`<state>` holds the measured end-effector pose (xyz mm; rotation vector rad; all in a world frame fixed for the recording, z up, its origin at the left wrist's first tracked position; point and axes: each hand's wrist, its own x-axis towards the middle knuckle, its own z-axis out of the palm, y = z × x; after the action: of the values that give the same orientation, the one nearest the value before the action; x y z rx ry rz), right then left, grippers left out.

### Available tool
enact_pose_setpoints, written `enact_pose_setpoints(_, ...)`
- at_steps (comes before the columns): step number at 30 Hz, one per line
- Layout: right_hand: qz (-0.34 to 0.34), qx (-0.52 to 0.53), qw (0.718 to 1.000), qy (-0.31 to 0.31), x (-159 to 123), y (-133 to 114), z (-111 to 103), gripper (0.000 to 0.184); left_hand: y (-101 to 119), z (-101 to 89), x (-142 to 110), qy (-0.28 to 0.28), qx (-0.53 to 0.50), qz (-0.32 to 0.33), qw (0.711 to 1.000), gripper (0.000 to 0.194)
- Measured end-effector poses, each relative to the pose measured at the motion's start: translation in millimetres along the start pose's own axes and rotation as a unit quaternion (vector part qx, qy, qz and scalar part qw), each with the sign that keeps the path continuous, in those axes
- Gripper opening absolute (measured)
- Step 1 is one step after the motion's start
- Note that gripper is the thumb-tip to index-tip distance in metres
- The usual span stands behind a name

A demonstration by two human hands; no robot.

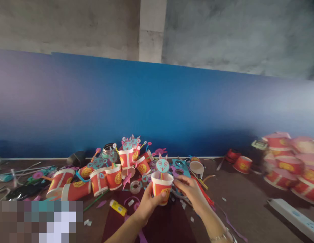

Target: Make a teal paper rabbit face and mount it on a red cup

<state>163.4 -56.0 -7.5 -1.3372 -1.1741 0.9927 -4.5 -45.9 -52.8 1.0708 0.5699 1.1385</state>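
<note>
A red paper cup [160, 189] with a white rim and a yellow emblem stands upright in my left hand [147, 206], whose fingers and thumb wrap around its lower left side. From the cup rises a light-blue paper cat face [163, 165] with pink ears and drawn-on eyes, on a short strip. My right hand [189, 190] is beside the cup's right rim, thumb and fingers brought together in a pinch; what they hold, if anything, is hidden. Below lies a dark maroon mat [157, 226], with a yellow glue stick [118, 208] on its left part.
Decorated red cups [113, 177] crowd the left and back, some tipped over. A tape roll [135, 186] sits among paper scraps. More red cups are piled at right [286, 165], blurred, behind a white power strip [296, 217]. A blue panel [157, 108] closes off the back.
</note>
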Motion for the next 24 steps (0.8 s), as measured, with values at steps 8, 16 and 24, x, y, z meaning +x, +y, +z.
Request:
enact_pose_setpoints(8,-0.024,-0.011,1.0,0.0,4,4,-7,0.033,2,-0.4,0,0.003,-0.007,-0.021,1.0,0.064)
enact_pose_setpoints(16,-0.034,0.046,0.998,0.01,2,6,-8,0.042,4,-0.1,0,0.021,-0.015,-0.026,0.999,0.066)
enact_pose_setpoints(24,0.003,0.085,0.996,0.003,5,10,-7,0.029,4,0.8,0,0.025,-0.023,-0.021,0.999,0.068)
